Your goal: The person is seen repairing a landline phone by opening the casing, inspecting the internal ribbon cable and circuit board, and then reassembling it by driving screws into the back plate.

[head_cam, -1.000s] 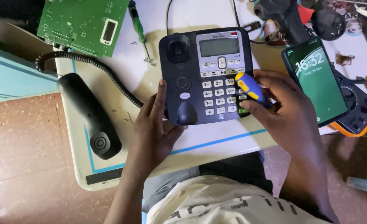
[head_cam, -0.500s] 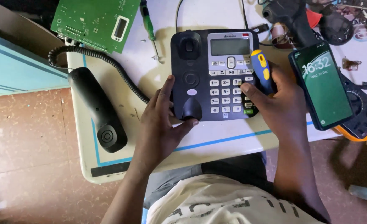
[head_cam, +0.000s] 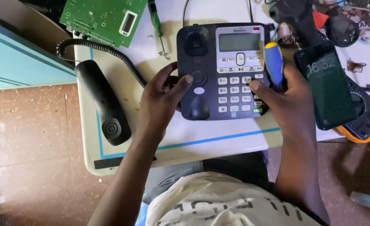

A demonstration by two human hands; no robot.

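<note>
From the left, I see the black handset (head_cam: 103, 102) lying off-cradle on the counter (head_cam: 122, 138), its coiled cord (head_cam: 103, 52) running up toward a green circuit board (head_cam: 103, 16). A green-handled screwdriver (head_cam: 153, 12) lies just beside the board.

My left hand (head_cam: 162, 100) clamps the left edge of the desk phone (head_cam: 224, 69), thumb lying across the dark panel near the empty cradle. The phone sits face up at mid-counter, nearly square to me.

My right hand (head_cam: 287, 100) is closed around a blue-and-yellow screwdriver (head_cam: 275, 62), handle pointing up, while one finger rests by the keypad's right column. A smartphone (head_cam: 329, 90) lies just beside that hand, partly over an orange-edged meter (head_cam: 362, 121).

Risks, as I judge them:
- The screwdriver could slip from the closed grip, since the same hand also steadies the phone.
- The right wrist sits close to the smartphone; a sideways move could knock it toward the counter edge.
- The cord could drag the handset if the phone shifts.

Change from half a second ago: the phone now sits squarer, and the left thumb has moved further onto its face.
</note>
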